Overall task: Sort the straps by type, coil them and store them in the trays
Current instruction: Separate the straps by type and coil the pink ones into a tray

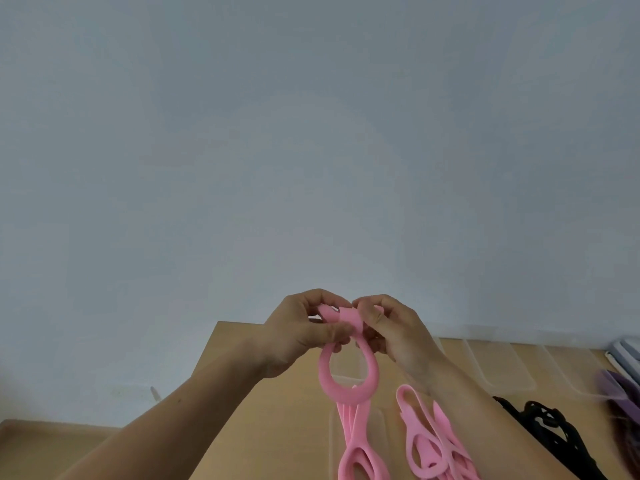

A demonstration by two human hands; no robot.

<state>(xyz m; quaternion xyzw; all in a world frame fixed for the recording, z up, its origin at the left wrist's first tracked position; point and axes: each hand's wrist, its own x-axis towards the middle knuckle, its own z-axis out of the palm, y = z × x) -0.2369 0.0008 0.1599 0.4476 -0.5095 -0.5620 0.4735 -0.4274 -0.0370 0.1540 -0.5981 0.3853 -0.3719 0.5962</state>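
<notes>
Friend: What have you got there?

Me: A long, soft pink rubbery strap [346,394]. It is up in the air over the brown wooden tabletop [270,393], between my two grips.

Friend: Are your grips open?

Me: No. My left grip [304,334] has its fingers and thumb curled tight on the top of the strap. My right grip [391,334] pinches the folded bit just beside it. The two grips almost touch.

Friend: Which way does the strap go?

Me: Up and down. The folded end is at the top in my fingers, and a round loop hangs below. More pink strips show under the loop. I cannot tell if they are part of this strap or lie under it.

Friend: How will it feel?

Me: Light and bendy, I think, and a bit springy. It may pop open if I let go, so I would hold it right where the turns cross.

Friend: Where does it go after?

Me: I guess with the other flat pink straps [426,441], near the clear plastic trays [502,365], away from the black straps [547,420].
</notes>
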